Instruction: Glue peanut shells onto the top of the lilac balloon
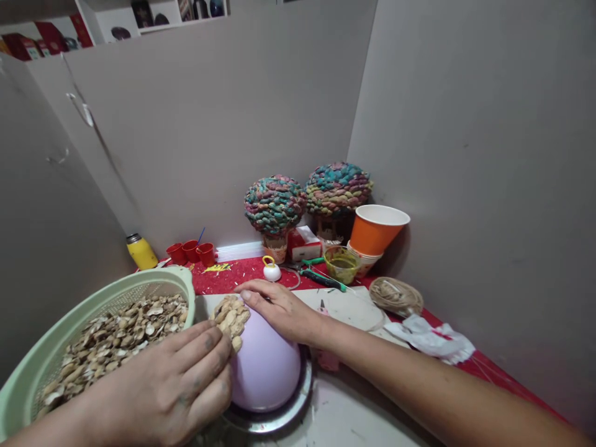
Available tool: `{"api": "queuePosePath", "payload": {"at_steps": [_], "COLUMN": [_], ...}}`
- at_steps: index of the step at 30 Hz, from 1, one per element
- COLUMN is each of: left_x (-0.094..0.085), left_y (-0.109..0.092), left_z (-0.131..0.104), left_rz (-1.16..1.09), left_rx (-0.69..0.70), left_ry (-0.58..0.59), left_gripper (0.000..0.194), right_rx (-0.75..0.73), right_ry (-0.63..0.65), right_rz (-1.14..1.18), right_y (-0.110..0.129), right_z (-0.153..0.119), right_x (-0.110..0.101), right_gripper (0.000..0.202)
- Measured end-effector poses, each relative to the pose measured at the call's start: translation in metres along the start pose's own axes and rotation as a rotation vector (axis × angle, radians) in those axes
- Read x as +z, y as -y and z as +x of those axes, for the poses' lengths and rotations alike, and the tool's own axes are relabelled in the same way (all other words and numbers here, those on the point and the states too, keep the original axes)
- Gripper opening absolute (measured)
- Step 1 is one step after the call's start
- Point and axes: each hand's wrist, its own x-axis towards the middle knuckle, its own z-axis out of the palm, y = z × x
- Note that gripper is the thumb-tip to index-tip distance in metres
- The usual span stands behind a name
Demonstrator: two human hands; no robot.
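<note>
Left hand [193, 372] is curling over a shell patch [232, 316] on a lilac ball [267, 369] at lower centre, its grip impossible to tell, right hand [277, 310] is lying flat across the ball's top, metal bowl [279, 424] is sitting beneath, green basket [189, 282] of shells [123, 338] is filling lower left.

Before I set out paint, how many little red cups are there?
3: the left cup, middle cup and right cup, clustered at the back, right of the yellow bottle. Others could be hidden behind things.
</note>
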Motion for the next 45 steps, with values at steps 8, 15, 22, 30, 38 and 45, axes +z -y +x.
{"api": "queuePosePath", "payload": {"at_steps": [8, 15, 22, 30, 38, 45], "left_x": [0.000, 0.003, 0.012, 0.077, 0.096, 0.106], "left_y": [-0.003, -0.011, -0.039, -0.068, -0.055, -0.057], "left_z": [0.001, 0.012, -0.006, -0.007, 0.014, 0.023], "left_rz": [0.055, 0.052, -0.089, -0.503, -0.720, -0.576], "left_rx": [0.009, -0.085, -0.529, -1.088, -1.112, -1.017], "left_ry": [0.037, -0.151, -0.329, -0.540, -0.438, -0.569], "left_gripper": [0.036, 0.032, 0.034, 0.058, 0.073, 0.070], "right_rx": [-0.004, -0.001, 0.038, 0.063, 0.014, -0.546], "right_ry": [0.023, 0.008, 0.006, -0.026, -0.098, 0.041], "right_rz": [0.056, 0.077, 0.065, 0.075, -0.002, -0.243], "right_y": [0.002, 0.001, -0.001, -0.007, -0.013, 0.038], "right_z": [-0.002, -0.004, -0.007, -0.015, -0.026, -0.023], "right_x": [0.000, 0.001, -0.001, -0.004, -0.021, -0.055], "right_gripper": [0.029, 0.033, 0.036, 0.034, 0.030, 0.019]}}
